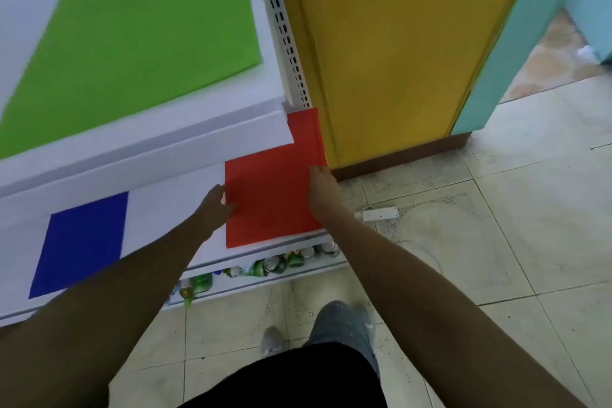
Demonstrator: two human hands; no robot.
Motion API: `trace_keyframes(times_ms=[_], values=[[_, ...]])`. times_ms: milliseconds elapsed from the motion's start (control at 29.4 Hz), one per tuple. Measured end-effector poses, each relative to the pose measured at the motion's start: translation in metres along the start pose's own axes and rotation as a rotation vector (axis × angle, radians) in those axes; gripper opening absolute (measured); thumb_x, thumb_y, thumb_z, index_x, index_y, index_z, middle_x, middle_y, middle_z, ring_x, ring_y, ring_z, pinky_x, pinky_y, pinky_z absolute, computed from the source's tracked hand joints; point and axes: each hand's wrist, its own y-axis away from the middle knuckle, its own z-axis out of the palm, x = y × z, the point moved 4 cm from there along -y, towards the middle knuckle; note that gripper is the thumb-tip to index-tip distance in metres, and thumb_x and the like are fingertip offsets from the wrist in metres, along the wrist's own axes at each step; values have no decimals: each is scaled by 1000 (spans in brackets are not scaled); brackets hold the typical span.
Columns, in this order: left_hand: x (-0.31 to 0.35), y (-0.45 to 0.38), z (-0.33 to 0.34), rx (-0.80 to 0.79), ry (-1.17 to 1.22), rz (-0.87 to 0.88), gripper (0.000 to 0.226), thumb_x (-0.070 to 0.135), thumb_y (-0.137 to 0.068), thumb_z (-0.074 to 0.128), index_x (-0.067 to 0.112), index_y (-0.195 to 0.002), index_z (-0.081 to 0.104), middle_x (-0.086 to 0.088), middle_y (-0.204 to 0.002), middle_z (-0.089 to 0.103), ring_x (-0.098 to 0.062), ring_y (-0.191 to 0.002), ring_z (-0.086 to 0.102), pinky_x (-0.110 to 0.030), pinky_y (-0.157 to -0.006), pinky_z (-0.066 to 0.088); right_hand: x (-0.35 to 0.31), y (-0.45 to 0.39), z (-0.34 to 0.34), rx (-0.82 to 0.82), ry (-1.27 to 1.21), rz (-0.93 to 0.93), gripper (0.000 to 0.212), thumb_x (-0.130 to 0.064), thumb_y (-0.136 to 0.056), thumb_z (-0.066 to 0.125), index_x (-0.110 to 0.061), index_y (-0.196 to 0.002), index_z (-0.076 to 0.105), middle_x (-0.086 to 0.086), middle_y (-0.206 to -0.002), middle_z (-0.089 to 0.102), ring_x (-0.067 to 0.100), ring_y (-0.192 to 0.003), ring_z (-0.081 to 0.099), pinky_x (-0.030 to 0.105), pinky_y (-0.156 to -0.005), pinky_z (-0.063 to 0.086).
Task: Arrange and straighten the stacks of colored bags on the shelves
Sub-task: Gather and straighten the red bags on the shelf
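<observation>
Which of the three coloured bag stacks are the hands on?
The red stack: left hand and right hand touch its side edges. The blue stack and green stack lie untouched.

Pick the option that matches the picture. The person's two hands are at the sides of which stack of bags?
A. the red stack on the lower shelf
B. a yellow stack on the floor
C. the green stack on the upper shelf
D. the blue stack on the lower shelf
A: the left hand touches the left edge of the red stack and the right hand is at its right edge, while the green stack and blue stack lie untouched.
</observation>
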Motion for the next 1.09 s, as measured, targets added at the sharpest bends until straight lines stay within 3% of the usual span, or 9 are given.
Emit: trace_keyframes(times_ms=[68, 170, 272, 374, 443, 681, 851, 987, 1089], values=[[-2, 3, 3, -1, 22, 13, 57, 3, -91, 55, 7, -144, 34, -1, -140, 37, -15, -126, 39, -23, -91, 41, -7, -5, -9, 49, 134, -11, 38, -3, -83, 52, -11, -120, 50, 14, -139, 36, 33, -123, 38, 47, -100, 35], [-13, 9, -1, 22, 92, 31, 55, 11, -91, 57, 12, -142, 37, -6, -148, 36, -21, -135, 36, -32, -106, 35, -19, 3, -13, 84, 217, -26, 44, -4, -79, 55, -12, -122, 49, 15, -149, 25, 34, -133, 28, 51, -107, 27], [-27, 25, -17, 63, 199, 26, 49, 10, -92, 54, 20, -138, 44, -4, -147, 37, -17, -135, 35, -30, -96, 41, -34, 22, -11, 72, 222, -16, 54, -2, -79, 51, -13, -130, 41, 16, -153, 16, 35, -140, 16, 53, -112, 20], [-42, 52, -41, 108, 303, 103, 42, 7, -93, 50, 26, -130, 51, 0, -144, 42, -16, -132, 40, -30, -92, 45, -70, 53, -11, 52, 135, -52, 56, -1, -81, 49, -14, -134, 39, 13, -153, 18, 32, -141, 15, 51, -113, 19], [-49, 71, -56, 146, 360, 166, 41, 6, -94, 49, 25, -130, 50, 0, -141, 44, -17, -129, 44, -20, -82, 45, -95, 73, -12, 31, 23, -106, 53, -7, -85, 53, -17, -136, 42, 11, -149, 26, 31, -138, 23, 48, -112, 24], [-145, 208, -181, 374, 422, 424, 43, 8, -95, 51, 30, -131, 45, 6, -130, 48, 15, -110, 46, 0, -78, 41, -254, 200, -3, 26, -281, -425, 38, -19, -89, 58, -19, -127, 52, -3, -130, 49, 9, -119, 45, 19, -98, 31], [-227, 296, -282, 581, 413, 519, 39, 7, -95, 50, 26, -128, 48, 6, -130, 50, 1, -116, 51, -16, -88, 47, -388, 264, 25, -73, -206, -732, 35, -20, -91, 58, -20, -125, 53, -8, -127, 48, 1, -118, 42, 6, -99, 25], [-276, 352, -353, 746, 404, 529, 36, 22, -92, 49, 23, -128, 50, 12, -129, 51, 0, -115, 52, -11, -86, 46, -491, 307, 39, -153, -175, -909, 33, -24, -93, 55, -26, -126, 51, -15, -128, 46, -3, -119, 42, 12, -102, 32], [-305, 371, -389, 817, 417, 516, 30, 15, -96, 49, 23, -124, 54, 11, -126, 54, -2, -113, 54, -9, -85, 44, -542, 319, 48, -188, -140, -995, 31, -25, -94, 52, -29, -126, 50, -20, -125, 47, -7, -116, 43, 18, -101, 38]])
